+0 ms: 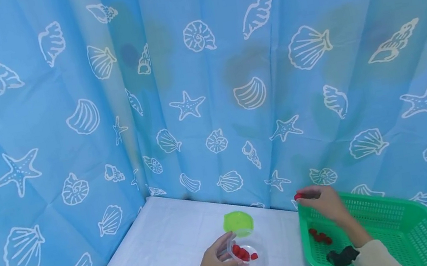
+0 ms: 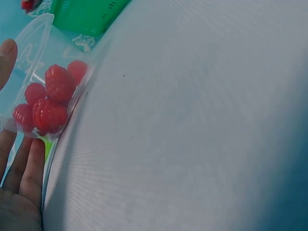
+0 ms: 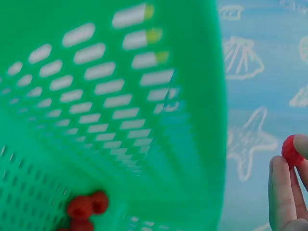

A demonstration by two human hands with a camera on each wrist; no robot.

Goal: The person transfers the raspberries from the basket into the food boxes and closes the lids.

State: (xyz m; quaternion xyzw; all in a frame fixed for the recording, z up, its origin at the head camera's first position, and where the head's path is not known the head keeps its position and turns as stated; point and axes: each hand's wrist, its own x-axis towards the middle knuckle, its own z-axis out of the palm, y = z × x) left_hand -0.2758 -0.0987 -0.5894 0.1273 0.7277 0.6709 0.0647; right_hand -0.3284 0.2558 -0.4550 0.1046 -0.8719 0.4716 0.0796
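My left hand (image 1: 214, 264) grips a clear plastic tub (image 1: 261, 256) on the white table, thumb on one side and fingers on the other. Several red raspberries (image 2: 50, 113) lie inside it. Up over the left rim of a green basket (image 1: 404, 209), my right hand (image 1: 327, 203) pinches one raspberry (image 3: 291, 151) between thumb and fingertips. More raspberries (image 1: 320, 236) sit on the basket floor, below that hand.
A light green lid (image 1: 237, 221) lies on the table (image 1: 163, 240) just behind the tub. A blue curtain (image 1: 188, 85) with white shell prints hangs along the back and left. The black thing (image 1: 342, 257) by the right sleeve overlaps the basket.
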